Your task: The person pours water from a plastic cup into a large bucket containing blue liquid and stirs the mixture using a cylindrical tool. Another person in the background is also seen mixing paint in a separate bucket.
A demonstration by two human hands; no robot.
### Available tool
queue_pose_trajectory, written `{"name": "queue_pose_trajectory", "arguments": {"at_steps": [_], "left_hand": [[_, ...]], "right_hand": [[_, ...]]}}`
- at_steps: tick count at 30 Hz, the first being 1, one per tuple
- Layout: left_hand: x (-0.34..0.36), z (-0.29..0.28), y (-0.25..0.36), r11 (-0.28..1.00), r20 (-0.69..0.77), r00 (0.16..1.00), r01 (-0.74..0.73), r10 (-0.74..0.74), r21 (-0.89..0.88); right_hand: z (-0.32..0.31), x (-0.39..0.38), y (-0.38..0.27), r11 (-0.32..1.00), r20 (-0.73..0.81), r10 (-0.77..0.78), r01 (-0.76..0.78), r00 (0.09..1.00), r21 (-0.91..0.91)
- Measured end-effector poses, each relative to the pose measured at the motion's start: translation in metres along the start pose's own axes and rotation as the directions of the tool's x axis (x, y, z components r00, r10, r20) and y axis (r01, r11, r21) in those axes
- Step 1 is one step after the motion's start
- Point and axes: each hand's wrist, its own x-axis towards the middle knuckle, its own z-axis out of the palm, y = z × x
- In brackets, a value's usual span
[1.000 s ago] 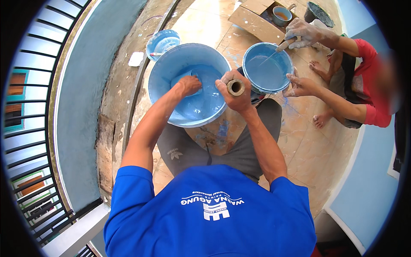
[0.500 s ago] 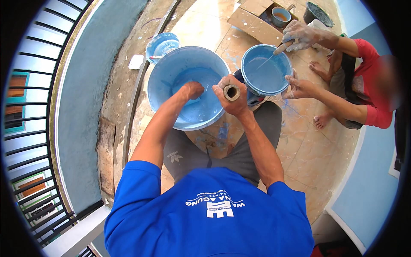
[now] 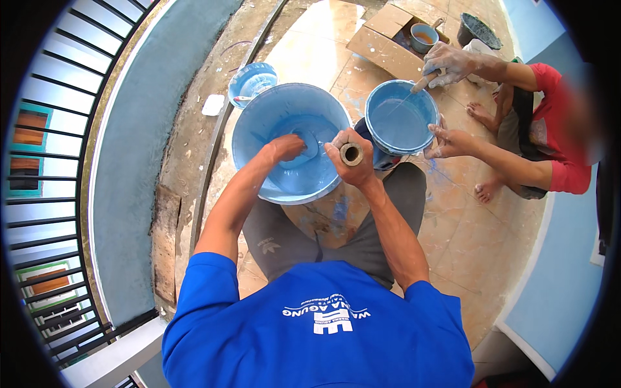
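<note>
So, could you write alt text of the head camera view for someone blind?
A person in blue has their left hand inside a big blue bucket and grips a hollow tube with the right hand; beside them, someone in red holds a tool at a smaller bucket.

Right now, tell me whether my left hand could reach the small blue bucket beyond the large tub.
Likely yes, but not directly: your left hand is down inside the large blue tub, whose wall stands between it and the small blue bucket.
</note>
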Motion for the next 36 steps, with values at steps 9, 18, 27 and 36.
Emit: {"name": "queue_pose_trajectory", "arguments": {"at_steps": [9,18,27,36], "left_hand": [[-0.075,-0.038,0.016,0.983,-0.458,0.887,-0.128,0.053,-0.134],[-0.131,-0.074,0.044,0.991,-0.599,0.799,-0.118,0.059,-0.061],[-0.160,-0.095,0.055,0.991,-0.681,0.732,-0.102,0.015,-0.088],[-0.189,-0.117,0.060,0.996,-0.730,0.684,-0.063,-0.005,-0.065]], "right_hand": [[0.002,-0.013,0.000,1.000,-0.017,-0.023,0.023,1.000,0.002],[0.010,-0.017,-0.002,0.995,-0.137,-0.094,0.097,0.986,0.021],[0.008,-0.015,0.003,0.995,-0.164,-0.055,0.068,0.985,0.075],[0.012,-0.018,0.006,0.997,-0.143,-0.060,0.067,0.988,0.046]]}}
